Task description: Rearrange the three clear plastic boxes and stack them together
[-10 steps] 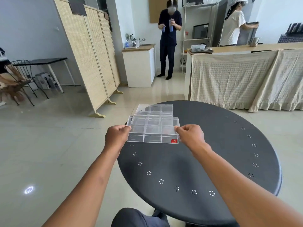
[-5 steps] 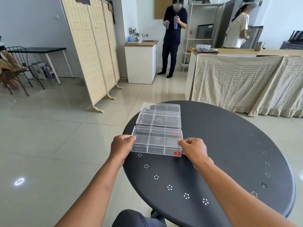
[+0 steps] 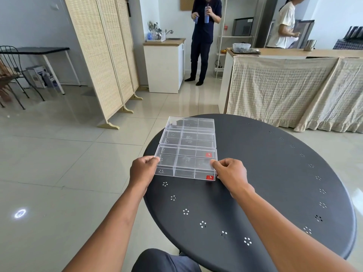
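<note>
Near box [image 3: 185, 165], lifted a second ago, now rests flat on the round table [image 3: 275, 193] at its 10 o'clock edge, butted against two boxes [image 3: 189, 132] behind; left hand [image 3: 142, 171] and right hand [image 3: 230, 172] still pinch its ends—row laid out, stacking unstarted.

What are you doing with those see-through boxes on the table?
A person is sorting clear plastic compartment boxes on a round black table. The left hand and right hand pinch the two sides of the nearest box, which sits low on the table near its edge. Two more boxes lie in a row just behind it. Nothing looks stacked yet.
</note>
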Demonstrator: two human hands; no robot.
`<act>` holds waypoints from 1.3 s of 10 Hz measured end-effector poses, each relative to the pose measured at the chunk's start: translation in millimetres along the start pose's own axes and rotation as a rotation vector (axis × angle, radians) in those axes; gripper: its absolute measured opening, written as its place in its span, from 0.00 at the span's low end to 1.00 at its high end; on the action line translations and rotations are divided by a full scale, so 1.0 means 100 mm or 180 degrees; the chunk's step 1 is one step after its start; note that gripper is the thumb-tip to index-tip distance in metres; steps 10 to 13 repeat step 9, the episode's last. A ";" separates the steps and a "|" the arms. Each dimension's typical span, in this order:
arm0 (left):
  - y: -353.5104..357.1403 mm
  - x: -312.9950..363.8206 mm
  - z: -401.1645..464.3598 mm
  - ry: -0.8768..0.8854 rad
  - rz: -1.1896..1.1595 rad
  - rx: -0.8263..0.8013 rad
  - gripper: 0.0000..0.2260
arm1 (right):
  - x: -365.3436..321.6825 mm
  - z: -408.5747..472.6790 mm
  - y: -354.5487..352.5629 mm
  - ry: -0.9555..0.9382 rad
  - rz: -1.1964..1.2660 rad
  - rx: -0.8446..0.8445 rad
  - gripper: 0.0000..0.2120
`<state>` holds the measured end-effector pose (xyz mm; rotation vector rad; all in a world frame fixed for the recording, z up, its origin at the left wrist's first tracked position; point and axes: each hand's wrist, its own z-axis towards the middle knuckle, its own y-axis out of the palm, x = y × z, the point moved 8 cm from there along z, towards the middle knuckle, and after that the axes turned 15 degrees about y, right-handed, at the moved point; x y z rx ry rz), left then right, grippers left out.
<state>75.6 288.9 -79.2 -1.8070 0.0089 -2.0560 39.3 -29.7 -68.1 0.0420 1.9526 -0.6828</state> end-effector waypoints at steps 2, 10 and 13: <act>-0.01 0.04 -0.04 0.0010 -0.0063 0.0049 0.20 | 0.00 -0.01 0.00 -0.0017 0.0075 -0.0021 0.18; -0.12 0.51 -0.29 0.0891 0.0750 0.0615 0.14 | 0.02 -0.07 -0.15 0.0049 0.0142 -0.0111 0.20; -0.12 0.51 -0.29 0.0891 0.0750 0.0615 0.14 | 0.02 -0.07 -0.15 0.0049 0.0142 -0.0111 0.20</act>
